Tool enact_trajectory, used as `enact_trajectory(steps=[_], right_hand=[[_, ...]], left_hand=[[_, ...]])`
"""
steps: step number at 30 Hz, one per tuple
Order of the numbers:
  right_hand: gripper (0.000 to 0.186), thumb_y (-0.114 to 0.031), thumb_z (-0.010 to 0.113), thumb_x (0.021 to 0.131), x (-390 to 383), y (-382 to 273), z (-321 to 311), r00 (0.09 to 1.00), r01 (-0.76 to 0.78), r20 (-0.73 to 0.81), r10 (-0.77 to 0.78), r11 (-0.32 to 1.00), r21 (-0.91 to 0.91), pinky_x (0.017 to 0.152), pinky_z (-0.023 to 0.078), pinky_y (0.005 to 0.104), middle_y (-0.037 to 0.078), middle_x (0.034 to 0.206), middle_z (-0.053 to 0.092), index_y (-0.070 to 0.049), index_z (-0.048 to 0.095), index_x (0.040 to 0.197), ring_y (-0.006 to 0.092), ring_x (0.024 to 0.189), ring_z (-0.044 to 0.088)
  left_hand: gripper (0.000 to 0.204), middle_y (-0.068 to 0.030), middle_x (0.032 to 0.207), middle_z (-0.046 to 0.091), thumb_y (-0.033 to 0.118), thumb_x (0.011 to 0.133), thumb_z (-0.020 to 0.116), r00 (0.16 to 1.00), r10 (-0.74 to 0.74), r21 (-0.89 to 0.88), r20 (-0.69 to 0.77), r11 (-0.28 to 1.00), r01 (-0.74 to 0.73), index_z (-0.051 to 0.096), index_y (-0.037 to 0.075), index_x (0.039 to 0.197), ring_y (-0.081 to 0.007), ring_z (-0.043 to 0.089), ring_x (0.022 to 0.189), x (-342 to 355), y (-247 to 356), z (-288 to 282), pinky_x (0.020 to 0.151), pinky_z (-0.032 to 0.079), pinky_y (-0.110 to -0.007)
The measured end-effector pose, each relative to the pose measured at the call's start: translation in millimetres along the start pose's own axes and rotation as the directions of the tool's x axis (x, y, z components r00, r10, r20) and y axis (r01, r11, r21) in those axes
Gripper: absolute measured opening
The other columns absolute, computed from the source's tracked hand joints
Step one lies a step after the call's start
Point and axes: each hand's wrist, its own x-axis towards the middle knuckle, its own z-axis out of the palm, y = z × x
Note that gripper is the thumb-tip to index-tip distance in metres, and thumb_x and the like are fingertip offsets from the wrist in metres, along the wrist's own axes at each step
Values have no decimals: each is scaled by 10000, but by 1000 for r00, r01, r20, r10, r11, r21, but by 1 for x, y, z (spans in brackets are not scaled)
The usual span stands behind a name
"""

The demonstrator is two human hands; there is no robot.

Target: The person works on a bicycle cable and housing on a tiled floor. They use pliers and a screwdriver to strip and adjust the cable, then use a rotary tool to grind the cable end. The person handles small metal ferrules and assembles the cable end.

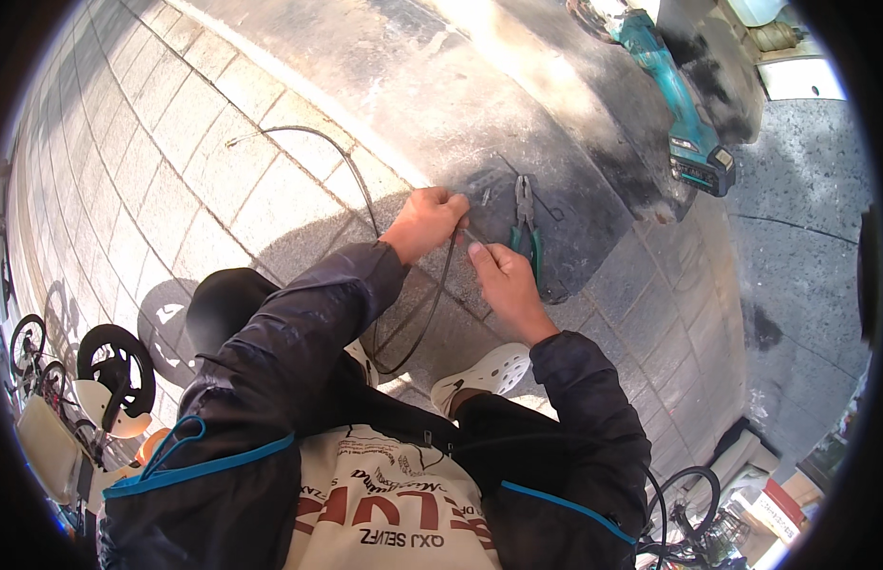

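Observation:
A thin black cable (439, 304) hangs in a loop below my hands, toward my shoes. My left hand (428, 222) is closed on it, fingers pinched together. My right hand (508, 285) is closed just to the right and nearer to me, its thumb and forefinger on a thin end of the cable; the exact grip is too small to tell. A black cable length (351, 161) with a thin bare end curves over the paving beyond my left forearm. Combination pliers (524, 214) with green handles lie just beyond my right hand, jaws pointing away.
A teal cordless power tool (671, 85) lies at the far right on a stained slab. A thin bent dark wire (546, 202) lies by the pliers. My white clog (493, 372) stands below my right hand. Bicycles (28, 344) and a wheel (116, 370) are at the left.

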Motion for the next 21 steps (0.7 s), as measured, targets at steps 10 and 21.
enact_trajectory(steps=[10,21], right_hand=[[334,-360,679,1012,8,0,-40,956,121,-114,-271,716,-688,845,562,505,161,1042,749,-70,683,1178,396,976,734],[362,-360,679,992,6,4,-54,962,107,-94,-255,673,-732,896,558,561,221,1156,706,-44,641,1165,453,1054,712]], left_hand=[[348,-37,762,653,330,1105,602,978,86,-343,-188,928,-148,666,-5,1036,-147,607,563,-2,21,6,540,471,-317],[235,-30,818,581,237,1155,488,591,469,-359,-656,495,-791,557,48,1276,-148,490,555,-61,165,-114,493,381,-310]])
